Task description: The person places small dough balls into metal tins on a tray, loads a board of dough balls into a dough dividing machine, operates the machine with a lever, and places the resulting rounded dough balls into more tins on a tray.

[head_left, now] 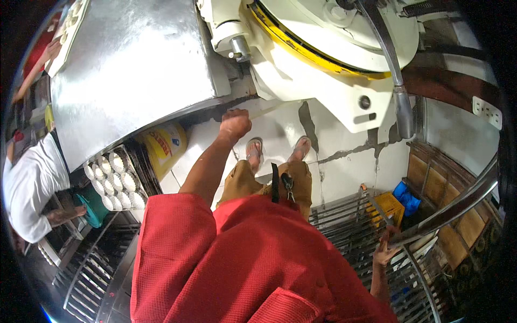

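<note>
My left hand (236, 124) is closed in a fist beside the corner of a shiny metal table (140, 59). A narrow pale strip seems to run rightward from the fist, but I cannot make out what it is. At the lower right, the fingers of my right hand (384, 247) are curled around the near end of a curved metal rim (447, 215). Ahead stands a large white machine (318, 81) with a yellow ring and a long lever (396, 70) that has a grey grip.
Under the table edge are a yellow bucket (164, 148) and a tray of pale paper cups (114, 180). A co-worker in a white shirt (35, 183) bends at the left; another's hand (52, 49) is above. Slatted metal racks (350, 226) and a yellow crate (386, 209) stand right.
</note>
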A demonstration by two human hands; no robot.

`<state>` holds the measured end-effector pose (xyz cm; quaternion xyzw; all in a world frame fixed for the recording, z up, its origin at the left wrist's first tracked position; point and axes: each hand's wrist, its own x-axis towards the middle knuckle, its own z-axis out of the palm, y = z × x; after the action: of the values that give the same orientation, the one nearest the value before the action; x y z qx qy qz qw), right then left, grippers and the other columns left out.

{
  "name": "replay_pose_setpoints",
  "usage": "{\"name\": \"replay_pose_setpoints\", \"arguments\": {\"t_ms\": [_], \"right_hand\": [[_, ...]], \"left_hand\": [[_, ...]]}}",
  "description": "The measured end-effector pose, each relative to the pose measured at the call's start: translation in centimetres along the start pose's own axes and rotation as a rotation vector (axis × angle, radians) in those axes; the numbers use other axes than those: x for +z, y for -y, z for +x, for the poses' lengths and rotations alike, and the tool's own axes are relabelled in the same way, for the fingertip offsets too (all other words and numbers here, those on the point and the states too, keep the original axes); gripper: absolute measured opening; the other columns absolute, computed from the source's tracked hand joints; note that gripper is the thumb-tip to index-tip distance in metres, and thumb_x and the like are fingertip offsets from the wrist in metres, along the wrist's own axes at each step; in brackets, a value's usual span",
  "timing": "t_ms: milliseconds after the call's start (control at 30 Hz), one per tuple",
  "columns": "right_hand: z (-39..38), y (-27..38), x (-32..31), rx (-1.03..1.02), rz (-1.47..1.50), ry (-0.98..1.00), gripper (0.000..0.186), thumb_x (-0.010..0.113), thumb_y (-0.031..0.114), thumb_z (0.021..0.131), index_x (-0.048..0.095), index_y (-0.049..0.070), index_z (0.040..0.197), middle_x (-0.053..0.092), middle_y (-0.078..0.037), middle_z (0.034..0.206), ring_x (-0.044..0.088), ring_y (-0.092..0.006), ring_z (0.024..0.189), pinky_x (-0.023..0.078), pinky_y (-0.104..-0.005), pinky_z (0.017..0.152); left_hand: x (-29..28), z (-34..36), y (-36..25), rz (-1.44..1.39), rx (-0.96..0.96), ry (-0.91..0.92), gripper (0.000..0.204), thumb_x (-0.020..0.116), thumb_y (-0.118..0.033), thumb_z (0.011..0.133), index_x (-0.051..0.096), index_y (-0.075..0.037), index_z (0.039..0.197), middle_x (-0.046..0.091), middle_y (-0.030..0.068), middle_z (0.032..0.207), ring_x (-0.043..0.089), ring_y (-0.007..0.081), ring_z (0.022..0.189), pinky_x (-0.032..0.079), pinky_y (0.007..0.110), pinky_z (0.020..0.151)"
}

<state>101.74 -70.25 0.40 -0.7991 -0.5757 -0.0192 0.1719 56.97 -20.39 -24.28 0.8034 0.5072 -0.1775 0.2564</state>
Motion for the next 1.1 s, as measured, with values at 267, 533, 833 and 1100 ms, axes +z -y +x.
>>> {"name": "replay_pose_setpoints", "arguments": {"t_ms": [267,533,833,1100], "right_hand": [[2.3,1.4,-0.6,0.779,1.225,0.056,0.038,0.059,0.04,0.101,0.062,0.003,0.111,0.052,0.001,0.081,0.04,-0.0091,0.063,0.032,-0.0287,0.058],[3.6,3.2,-0.1,0.635,0.868,-0.031,0.038,0.065,0.039,0.099,0.063,0.002,0.111,0.052,0.002,0.081,0.039,-0.0081,0.062,0.03,-0.0295,0.057],[3.0,2.4,-0.1,0.31,0.364,0.038,0.038,0.062,0.033,0.102,0.064,-0.001,0.119,0.061,-0.002,0.091,0.047,-0.0086,0.067,0.041,-0.0307,0.063],[-2.6,-3.3,-1.1,0.596,0.874,0.218,0.062,0.051,0.042,0.105,0.032,0.006,0.151,0.039,-0.016,0.149,0.028,-0.025,0.141,0.034,-0.0424,0.113]], "left_hand": [[-1.8,-0.9,-0.5,-0.012,0.017,-0.017,0.029,0.056,-0.026,0.088,0.069,-0.005,0.103,0.071,0.0202,0.107,0.069,0.0371,0.101,0.054,0.048,0.09],[-0.6,-0.6,0.1,0.032,0.032,-0.07,0.031,0.058,-0.028,0.088,0.069,-0.005,0.105,0.071,0.0191,0.108,0.068,0.0374,0.103,0.054,0.05,0.091],[-1.9,-0.6,-0.7,-0.005,-0.002,0.0,0.031,0.061,-0.029,0.088,0.07,-0.005,0.104,0.071,0.0197,0.107,0.069,0.0388,0.103,0.055,0.05,0.091],[-2.2,-0.5,-1.1,-0.072,-0.007,0.012,0.032,0.061,-0.03,0.088,0.068,-0.005,0.107,0.07,0.0203,0.108,0.068,0.0396,0.105,0.052,0.052,0.093]]}}
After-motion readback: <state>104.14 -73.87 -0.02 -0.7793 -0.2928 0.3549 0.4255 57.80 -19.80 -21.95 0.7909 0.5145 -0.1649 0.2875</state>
